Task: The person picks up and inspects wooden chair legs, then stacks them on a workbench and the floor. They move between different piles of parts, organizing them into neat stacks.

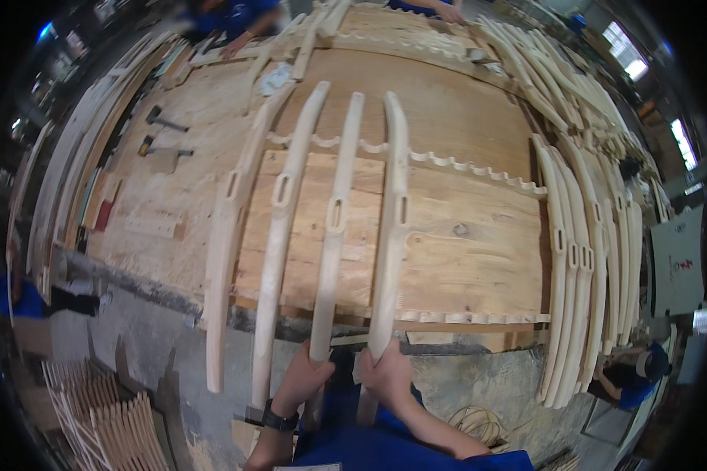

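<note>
My left hand [305, 379] is wrapped round the near end of a long, pale wooden chair-leg-like piece [342, 177] with a slot cut through it. In my right hand [386, 374] is the near end of a second slotted wooden piece [396, 188], whose far end curves. Both pieces lie lengthwise across the workbench [471, 243], their near ends sticking out over its front edge. To the left rest two more slotted pieces, one [282, 192] beside the left-hand piece and another [231, 188] farther out. Scalloped wooden strips [479, 169] run crosswise under them.
Two hammers [165, 149] [167, 121] lie on the left of the bench. Stacks of similar wooden pieces [577, 255] line the right edge, and long boards [86, 133] the left. People [232, 20] [640, 375] work nearby. Bundled sticks [114, 416] stand on the floor at lower left.
</note>
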Available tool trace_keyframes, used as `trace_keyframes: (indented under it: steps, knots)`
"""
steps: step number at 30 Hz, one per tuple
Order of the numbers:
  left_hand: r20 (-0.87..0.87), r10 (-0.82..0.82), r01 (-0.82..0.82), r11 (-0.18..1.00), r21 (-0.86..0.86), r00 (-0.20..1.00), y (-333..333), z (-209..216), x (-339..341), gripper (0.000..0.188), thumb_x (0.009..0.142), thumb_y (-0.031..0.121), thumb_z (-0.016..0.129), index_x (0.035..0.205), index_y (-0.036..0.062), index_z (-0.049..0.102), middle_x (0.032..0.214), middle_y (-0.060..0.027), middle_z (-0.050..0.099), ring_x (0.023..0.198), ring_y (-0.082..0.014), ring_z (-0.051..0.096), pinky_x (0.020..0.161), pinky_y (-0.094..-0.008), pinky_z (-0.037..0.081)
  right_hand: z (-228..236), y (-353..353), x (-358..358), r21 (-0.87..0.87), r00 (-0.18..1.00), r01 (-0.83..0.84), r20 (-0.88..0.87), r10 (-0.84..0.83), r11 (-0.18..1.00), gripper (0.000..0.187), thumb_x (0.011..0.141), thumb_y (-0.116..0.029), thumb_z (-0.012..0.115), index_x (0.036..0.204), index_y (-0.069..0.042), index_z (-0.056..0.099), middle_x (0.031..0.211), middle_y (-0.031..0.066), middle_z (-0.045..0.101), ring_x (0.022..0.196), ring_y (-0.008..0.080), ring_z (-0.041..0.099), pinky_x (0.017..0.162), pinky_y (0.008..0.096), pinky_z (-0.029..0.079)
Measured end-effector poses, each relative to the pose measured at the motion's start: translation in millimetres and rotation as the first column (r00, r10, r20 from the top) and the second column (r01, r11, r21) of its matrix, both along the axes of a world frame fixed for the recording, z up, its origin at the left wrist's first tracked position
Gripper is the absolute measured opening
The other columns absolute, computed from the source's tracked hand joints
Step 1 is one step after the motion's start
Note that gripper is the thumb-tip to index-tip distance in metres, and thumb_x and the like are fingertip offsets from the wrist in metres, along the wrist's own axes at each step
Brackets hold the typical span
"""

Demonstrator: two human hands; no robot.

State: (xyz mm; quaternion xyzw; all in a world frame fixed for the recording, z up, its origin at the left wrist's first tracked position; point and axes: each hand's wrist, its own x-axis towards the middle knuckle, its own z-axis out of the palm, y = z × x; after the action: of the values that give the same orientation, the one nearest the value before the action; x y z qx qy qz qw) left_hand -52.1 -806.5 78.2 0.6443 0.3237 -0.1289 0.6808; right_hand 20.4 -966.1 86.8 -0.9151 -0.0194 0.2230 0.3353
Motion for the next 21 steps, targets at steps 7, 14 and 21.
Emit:
trace_keyframes:
  steps: [7,14,21]
  knots:
    - [-0.113,-0.067,0.075,0.994,0.073,0.991,2.7,15.1,6.0,0.045,0.078,0.009,0.062,0.117,-0.0076,0.049,0.082,-0.0124,0.063,0.068,-0.0172,0.063,0.06,-0.0318,0.052,1.6,10.9,-3.8,-0.035,0.997,0.05,0.064,-0.048,0.998,0.048,0.085,-0.026,0.059,0.118,0.005,0.04,0.071,0.0237,0.065,0.068,0.0433,0.066,0.065,0.0506,0.053]
    - [0.223,-0.3,-0.025,0.545,0.838,0.927,-22.3,50.2,-7.4,0.052,0.079,0.011,0.066,0.125,-0.0061,0.048,0.099,-0.0194,0.063,0.093,-0.0403,0.062,0.085,-0.045,0.05,16.6,-21.5,12.2,0.007,0.996,-0.084,0.023,0.084,0.996,0.058,0.087,-0.044,0.059,0.123,0.0,0.048,0.074,0.0162,0.069,0.071,0.0392,0.067,0.065,0.0462,0.053]
    - [0.36,-0.409,0.102,0.766,0.634,0.838,-62.6,117.9,6.5,0.043,0.092,0.009,0.061,0.131,-0.004,0.049,0.108,-0.0159,0.063,0.088,-0.0206,0.062,0.079,-0.032,0.051,65.3,-225.4,88.1,-0.17,0.789,0.392,0.567,-0.235,0.904,0.038,0.085,-0.034,0.06,0.109,-0.004,0.066,0.095,0.021,0.067,0.093,0.0388,0.064,0.082,0.0485,0.05]
